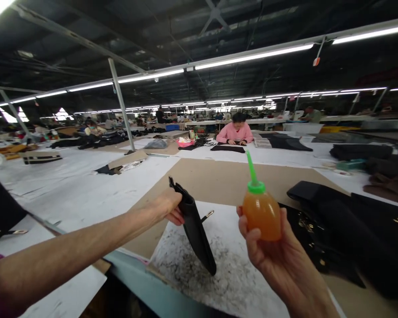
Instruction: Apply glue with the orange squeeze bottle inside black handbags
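Starting far L: a black piece w/ a metal clasp (3, 212) sits at the edge, well apart from the action, so prob low risk imo. Next, the L hand (168, 204) is pinching the top end of a black leather-look item (199, 238), which hangs tilted over the tabletop, low end to the R. One-end hold = it could swing or slip if that pinch loosens, & the little metal-tipped strap (208, 215) sticking out could snag or scratch smth. Under it is a white sheet w/ dark smudges (232, 287); can't tell if the item's low end touches it, but if so, grime could rub off onto it. Then the orange squeeze bottle (262, 216), green nozzle up, w/ the R hand (280, 254) wrapped round it from below. Can't see if the tip's sealed, so squeezing too hard or tipping it could dribble stuff on the item, esp. bc they're pretty near each other. Far R, dark pieces w/ metal fittings (338, 221) lie near that wrist, so a stray drip or elbow knock could mess those up too, tbh.
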`<act>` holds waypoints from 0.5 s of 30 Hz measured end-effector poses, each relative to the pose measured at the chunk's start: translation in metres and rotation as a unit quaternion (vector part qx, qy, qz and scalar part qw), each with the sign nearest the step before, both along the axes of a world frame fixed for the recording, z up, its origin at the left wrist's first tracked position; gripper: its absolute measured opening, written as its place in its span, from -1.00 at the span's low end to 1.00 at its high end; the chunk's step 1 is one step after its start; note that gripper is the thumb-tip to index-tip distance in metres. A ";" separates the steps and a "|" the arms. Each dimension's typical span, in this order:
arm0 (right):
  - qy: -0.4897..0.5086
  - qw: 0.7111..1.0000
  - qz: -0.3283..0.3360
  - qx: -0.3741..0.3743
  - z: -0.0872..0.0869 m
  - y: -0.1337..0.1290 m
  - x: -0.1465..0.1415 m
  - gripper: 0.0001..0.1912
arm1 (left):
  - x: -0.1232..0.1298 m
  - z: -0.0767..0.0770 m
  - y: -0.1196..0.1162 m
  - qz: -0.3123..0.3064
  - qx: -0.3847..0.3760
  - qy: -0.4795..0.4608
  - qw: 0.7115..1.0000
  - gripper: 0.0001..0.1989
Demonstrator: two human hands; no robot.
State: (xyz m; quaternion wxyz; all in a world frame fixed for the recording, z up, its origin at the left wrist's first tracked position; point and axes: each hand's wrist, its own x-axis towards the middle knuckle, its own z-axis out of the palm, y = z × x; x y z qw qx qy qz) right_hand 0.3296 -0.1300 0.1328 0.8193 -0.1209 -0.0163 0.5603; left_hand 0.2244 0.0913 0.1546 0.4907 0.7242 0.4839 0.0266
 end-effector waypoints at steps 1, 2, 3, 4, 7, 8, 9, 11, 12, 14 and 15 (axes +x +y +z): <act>0.002 1.000 0.006 0.000 0.005 0.006 -0.002 -0.36 | -0.006 -0.002 -0.006 0.003 -0.028 -0.007 1.000 -0.79; 0.006 1.000 0.009 -0.003 0.010 0.013 -0.005 -0.39 | -0.011 -0.005 -0.013 0.005 -0.046 -0.021 0.999 -0.79; 0.011 1.000 0.009 -0.007 0.014 0.018 -0.007 -0.43 | -0.017 -0.009 -0.020 0.003 -0.059 -0.039 0.997 -0.78; 0.017 1.000 0.005 -0.012 0.017 0.023 -0.010 -0.47 | -0.023 -0.013 -0.027 -0.001 -0.071 -0.060 0.996 -0.76; 0.037 0.999 -0.003 -0.022 0.017 0.032 -0.015 -0.54 | -0.039 -0.026 -0.035 -0.004 -0.087 -0.098 0.991 -0.67; 0.042 0.999 -0.004 -0.021 0.014 0.032 -0.016 -0.54 | -0.043 -0.029 -0.034 0.003 -0.090 -0.100 0.991 -0.66; 0.048 0.999 -0.006 -0.023 0.011 0.031 -0.015 -0.54 | -0.047 -0.030 -0.032 0.012 -0.095 -0.100 0.990 -0.65; 0.063 0.997 -0.019 -0.036 0.004 0.028 -0.013 -0.56 | -0.052 -0.028 -0.028 0.019 -0.103 -0.100 0.990 -0.62; 0.071 0.996 -0.030 -0.046 0.001 0.026 -0.012 -0.57 | -0.054 -0.025 -0.026 0.014 -0.104 -0.101 0.989 -0.59; 0.088 0.993 -0.048 -0.066 -0.003 0.023 -0.008 -0.58 | -0.053 -0.019 -0.024 -0.008 -0.092 -0.092 0.991 -0.54; 0.094 0.991 -0.056 -0.074 -0.004 0.021 -0.007 -0.58 | -0.052 -0.017 -0.024 -0.018 -0.073 -0.077 0.994 -0.51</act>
